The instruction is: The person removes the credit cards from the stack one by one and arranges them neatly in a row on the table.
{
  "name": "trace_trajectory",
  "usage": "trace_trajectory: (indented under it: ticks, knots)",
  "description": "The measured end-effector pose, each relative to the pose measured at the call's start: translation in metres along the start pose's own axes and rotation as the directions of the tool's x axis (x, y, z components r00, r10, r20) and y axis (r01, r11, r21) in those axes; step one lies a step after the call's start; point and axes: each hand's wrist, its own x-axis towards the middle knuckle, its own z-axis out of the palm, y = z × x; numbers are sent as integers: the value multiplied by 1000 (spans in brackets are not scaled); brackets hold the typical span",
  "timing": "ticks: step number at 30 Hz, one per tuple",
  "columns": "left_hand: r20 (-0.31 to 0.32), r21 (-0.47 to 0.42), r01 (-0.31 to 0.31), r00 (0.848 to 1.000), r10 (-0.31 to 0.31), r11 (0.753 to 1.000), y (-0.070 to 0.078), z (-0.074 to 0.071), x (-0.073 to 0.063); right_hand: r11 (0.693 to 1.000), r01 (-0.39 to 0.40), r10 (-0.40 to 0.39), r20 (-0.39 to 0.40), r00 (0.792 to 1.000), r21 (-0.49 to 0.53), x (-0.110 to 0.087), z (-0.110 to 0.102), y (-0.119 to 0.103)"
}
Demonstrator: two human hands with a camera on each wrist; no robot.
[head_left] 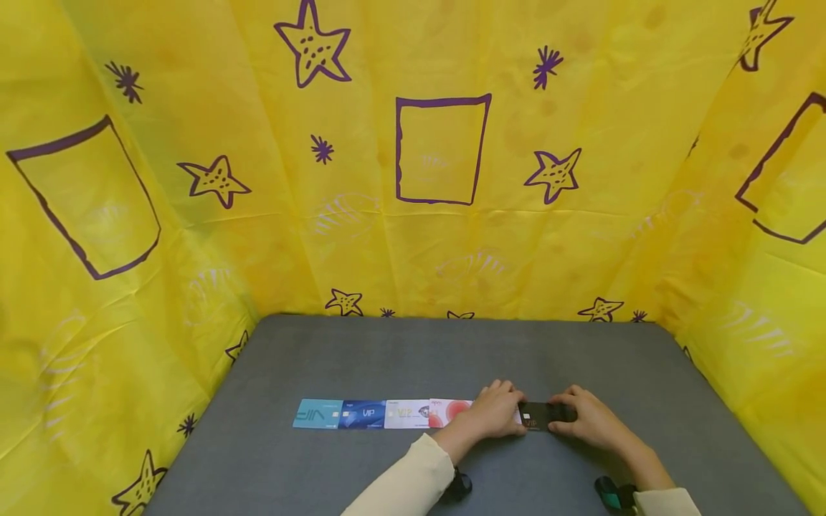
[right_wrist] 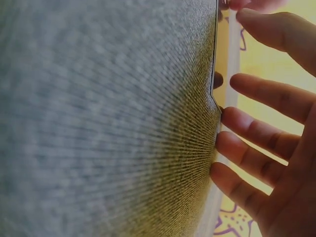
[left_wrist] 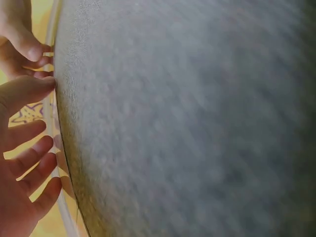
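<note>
In the head view a row of plastic cards lies flat on the grey table [head_left: 361, 358]: a teal card [head_left: 316, 413], a blue VIP card [head_left: 363, 414], a white VIP card [head_left: 405, 414] and a pink-red patterned card [head_left: 449, 411]. My left hand [head_left: 493, 410] covers part of the row's right side, its fingertips by the left end of a black VIP card [head_left: 533, 417]. At the dark right end my right hand [head_left: 594, 421] rests thumb and fingertips at the edges. Whether a second dark card lies there cannot be told. Fairly straight fingers [right_wrist: 266, 94] show in the right wrist view.
Yellow cloth [head_left: 445, 251] printed with purple starfish and outlines hangs behind the table and along both sides. Dark straps [head_left: 616, 494] circle the wrists near the pale sleeves [head_left: 406, 480]. Mostly the grey tabletop fills both wrist views.
</note>
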Motion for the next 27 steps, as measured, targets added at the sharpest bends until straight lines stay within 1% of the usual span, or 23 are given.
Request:
trace_trajectory:
  ticks: [5, 11, 14, 18, 21, 27]
  knots:
    - [-28, -44, -17, 999, 16, 999, -7, -6, -9, 1000, -5, 5, -20, 1000, -4, -1, 3, -1]
    - [-61, -117, 5, 998, -12, 993, -16, -15, -24, 1000, -7, 7, -11, 1000, 20, -4, 2, -4]
    - [-84, -147, 7, 996, -20, 989, -21, -23, -31, 999, -15, 15, -9, 1000, 36, -6, 0, -6]
    - [-116, -180, 12, 993, -33, 984, -28, -38, -42, 999, -25, 26, -29, 999, 33, -8, -2, -7]
    - [-140, -211, 25, 989, -56, 977, -35, -49, -50, 999, -37, 38, -54, 998, 23, -10, -1, -8]
    - [-144, -268, 86, 981, -128, 960, -53, -64, -70, 998, -68, 68, -99, 993, 11, -15, -4, -8]
